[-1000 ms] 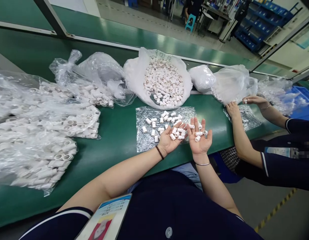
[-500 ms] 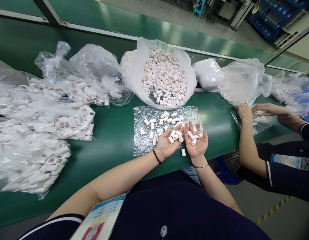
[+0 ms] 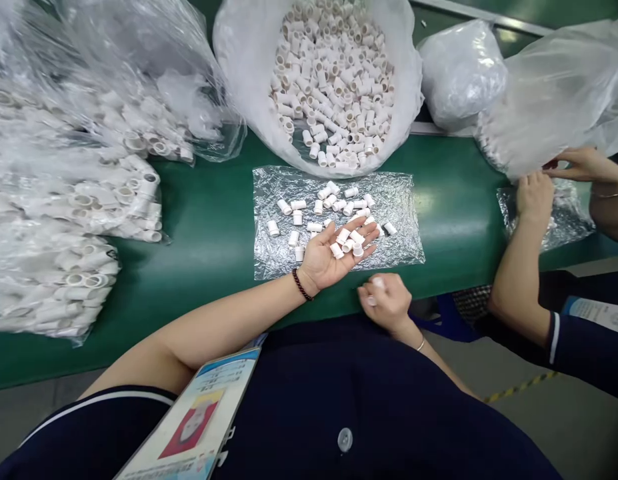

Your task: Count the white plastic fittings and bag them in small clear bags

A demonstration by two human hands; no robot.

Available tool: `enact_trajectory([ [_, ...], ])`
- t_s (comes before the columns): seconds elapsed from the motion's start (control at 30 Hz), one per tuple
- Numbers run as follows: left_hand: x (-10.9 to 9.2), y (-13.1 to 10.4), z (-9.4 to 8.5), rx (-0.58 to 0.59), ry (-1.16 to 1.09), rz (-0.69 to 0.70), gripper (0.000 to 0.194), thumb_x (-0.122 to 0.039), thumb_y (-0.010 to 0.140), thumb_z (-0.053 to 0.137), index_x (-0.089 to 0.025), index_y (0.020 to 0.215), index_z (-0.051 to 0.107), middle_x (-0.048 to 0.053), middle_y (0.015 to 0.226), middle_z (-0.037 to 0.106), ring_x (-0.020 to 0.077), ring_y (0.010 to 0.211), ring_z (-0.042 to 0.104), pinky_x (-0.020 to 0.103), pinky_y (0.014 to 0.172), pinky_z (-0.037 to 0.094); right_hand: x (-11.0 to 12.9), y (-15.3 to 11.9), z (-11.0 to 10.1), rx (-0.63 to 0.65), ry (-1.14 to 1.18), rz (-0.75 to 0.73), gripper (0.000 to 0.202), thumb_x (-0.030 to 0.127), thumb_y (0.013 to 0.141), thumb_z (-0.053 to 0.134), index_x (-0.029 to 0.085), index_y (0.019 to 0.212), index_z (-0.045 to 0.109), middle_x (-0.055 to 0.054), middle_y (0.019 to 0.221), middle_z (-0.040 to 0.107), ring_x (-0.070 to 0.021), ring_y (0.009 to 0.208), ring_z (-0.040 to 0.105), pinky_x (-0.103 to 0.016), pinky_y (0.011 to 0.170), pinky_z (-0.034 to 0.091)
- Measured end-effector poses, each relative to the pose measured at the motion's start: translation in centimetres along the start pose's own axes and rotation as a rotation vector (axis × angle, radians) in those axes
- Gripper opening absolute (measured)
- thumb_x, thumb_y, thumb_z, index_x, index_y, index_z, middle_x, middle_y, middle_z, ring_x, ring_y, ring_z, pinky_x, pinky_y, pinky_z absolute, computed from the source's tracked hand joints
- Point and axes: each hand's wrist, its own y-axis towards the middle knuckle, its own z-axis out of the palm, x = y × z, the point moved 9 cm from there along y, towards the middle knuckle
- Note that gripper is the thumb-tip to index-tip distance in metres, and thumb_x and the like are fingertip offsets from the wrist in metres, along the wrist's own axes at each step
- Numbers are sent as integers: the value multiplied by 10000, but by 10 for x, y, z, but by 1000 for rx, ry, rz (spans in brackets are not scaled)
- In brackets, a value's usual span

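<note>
My left hand (image 3: 325,261) lies palm up above a clear plastic bag (image 3: 271,261), bearing several short white plastic pipe fittings (image 3: 347,245) on its palm and fingers. Its fingers are stretched out underneath them. Closer to the table's front edge, my right hand (image 3: 389,301) is curled into a fist around white pipe fittings, parts of which show between the fingers. More loose fittings (image 3: 298,205) are scattered over the flat bag, some hidden behind my left hand.
Behind the flat bag stands a large open bag (image 3: 243,73) full of white fittings. Bags of larger white pipe pieces (image 3: 73,267) occupy the left side of the green table (image 3: 203,267). At right, a co-worker's hands (image 3: 536,197) work at another bag beside a wrapped white bundle (image 3: 463,73).
My right hand has gone from open palm up to a fist, moving down towards the table edge. The single fitting near that edge no longer shows. The view has tilted down and closer.
</note>
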Motion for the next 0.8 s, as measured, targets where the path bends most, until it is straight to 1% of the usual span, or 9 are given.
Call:
enact_trajectory([
  [0.07,0,0,-1,-7,-1,0,570,-443,1012,308,-53,1393,473,198,1351,582,331,1302,521,459,1053,452,11,-10,17,165,-305,-174,211,347,771,758,265,623,632,-18,753,645,-160,709,527,-296,641,430],
  [0.13,0,1,-2,-24,-7,0,578,-443,1008,322,-58,1421,443,200,1353,580,332,1303,519,466,1053,451,15,-12,25,219,-444,-264,289,358,824,709,252,592,574,-18,716,611,-156,685,499,-290,616,392],
  [0.23,0,1,-2,-36,-13,0,581,-439,1007,328,-60,1438,423,196,1356,580,330,1301,521,468,1054,450,21,-7,32,256,-480,-305,369,379,858,678,232,564,510,-6,627,527,-143,620,430,-280,557,311],
  [0.33,0,1,-2,-39,-16,0,584,-447,1008,318,-65,1437,428,188,1358,581,322,1302,522,467,1067,436,31,-1,35,253,-527,-364,397,361,854,690,214,547,485,0,570,473,-137,590,379,-286,533,239],
  [0.5,-3,-2,2,-15,-37,12,597,-468,1002,324,-95,1461,404,177,1394,555,305,1340,484,484,1106,387,40,4,40,286,-586,-455,403,365,843,708,207,542,491,3,560,465,-128,574,373,-282,521,228],
  [0.57,-4,-3,4,9,-38,15,604,-482,999,321,-101,1460,407,170,1424,530,304,1369,449,487,1119,367,37,9,39,322,-487,-412,393,355,845,705,209,546,498,12,556,453,-122,564,380,-275,516,246],
  [0.63,-4,-4,5,23,-38,10,609,-495,999,305,-102,1448,425,165,1444,511,310,1390,419,501,1133,341,29,20,30,292,-273,-268,375,332,852,699,206,555,506,23,558,450,-110,552,394,-262,518,286],
  [0.73,-1,-5,5,23,-49,-7,633,-520,998,277,-91,1434,443,172,1447,505,326,1403,394,532,1140,315,16,43,13,131,59,-26,349,343,912,624,207,610,513,34,576,463,-97,537,433,-237,507,350],
  [0.8,1,-6,5,24,-63,-14,650,-534,994,281,-88,1442,431,182,1447,501,331,1405,390,536,1132,324,3,58,9,35,362,160,352,429,930,580,212,658,524,32,613,490,-90,515,448,-207,427,334],
])
